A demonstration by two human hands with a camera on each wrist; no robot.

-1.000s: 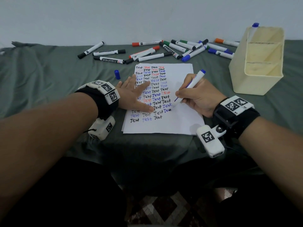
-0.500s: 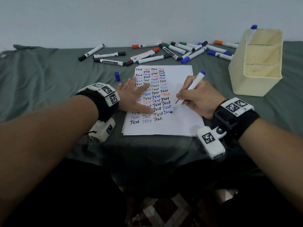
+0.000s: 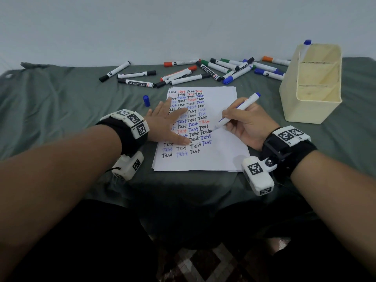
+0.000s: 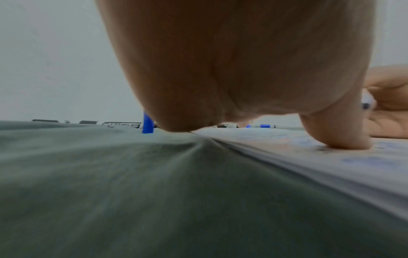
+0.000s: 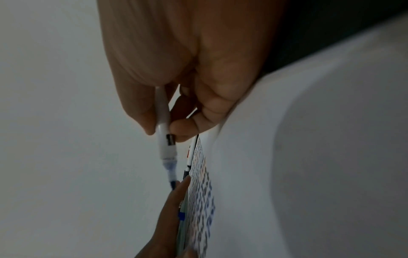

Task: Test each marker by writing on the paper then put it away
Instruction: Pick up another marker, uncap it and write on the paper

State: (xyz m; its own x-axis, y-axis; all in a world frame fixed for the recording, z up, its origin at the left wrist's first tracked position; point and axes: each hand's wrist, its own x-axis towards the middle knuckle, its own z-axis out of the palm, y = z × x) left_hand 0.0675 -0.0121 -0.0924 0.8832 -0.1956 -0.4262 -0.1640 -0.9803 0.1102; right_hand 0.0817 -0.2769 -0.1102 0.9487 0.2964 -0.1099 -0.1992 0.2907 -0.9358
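Green cloth bears paper [image 3: 221, 159] filled with "Test" rows

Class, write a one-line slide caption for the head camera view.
Right hand writes with a blue marker on the paper while the left hand presses it flat.

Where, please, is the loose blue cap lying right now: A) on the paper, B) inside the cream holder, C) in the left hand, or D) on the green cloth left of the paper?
D: the blue cap sits on the green cloth, left of the paper.
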